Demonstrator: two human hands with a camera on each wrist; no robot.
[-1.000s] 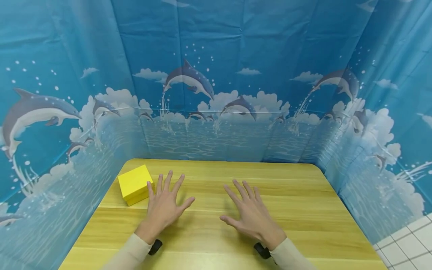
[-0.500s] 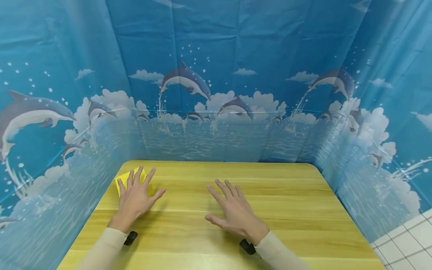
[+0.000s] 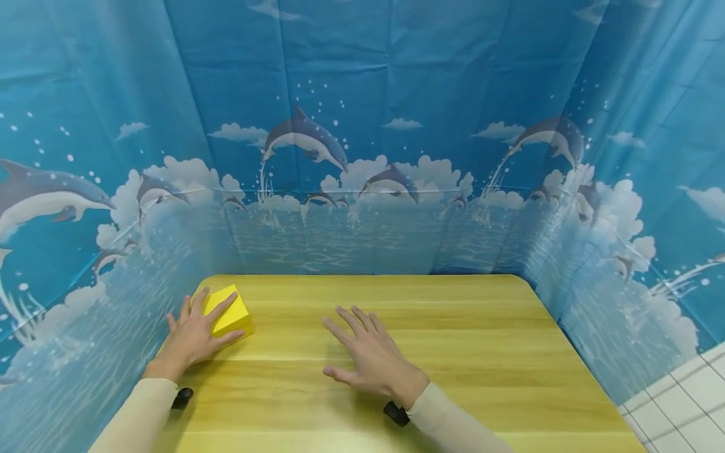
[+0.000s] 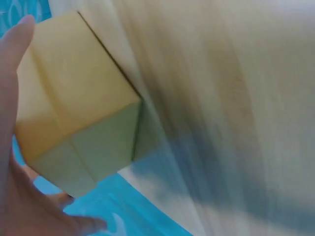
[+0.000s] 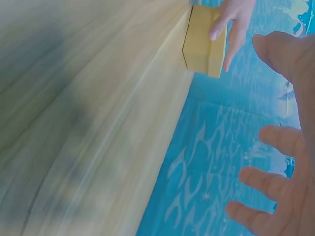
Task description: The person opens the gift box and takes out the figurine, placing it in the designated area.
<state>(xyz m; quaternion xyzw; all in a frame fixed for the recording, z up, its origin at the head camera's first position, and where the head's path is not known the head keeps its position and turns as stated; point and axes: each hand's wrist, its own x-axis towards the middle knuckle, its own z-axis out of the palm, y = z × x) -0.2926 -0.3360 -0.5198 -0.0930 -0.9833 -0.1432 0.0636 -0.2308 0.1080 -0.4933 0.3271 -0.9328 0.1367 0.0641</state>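
Note:
A yellow lidded box stands near the table's far left corner. Over its left and near sides reaches my left hand, fingers spread and fairly straight, the thumb along the near side and the index finger across the top. In the left wrist view the box shows a lid seam, with the thumb at its upper left and the other fingers beyond it. My right hand hovers palm down above the middle of the table, holding nothing, its fingers spread.
The wood-grain table has rounded far corners. A blue curtain printed with dolphins surrounds it at the back and both sides. White floor tiles show at the lower right.
My left hand has moved left, passing over the box to its left side. My right hand has shifted left as well. The view has turned slightly.

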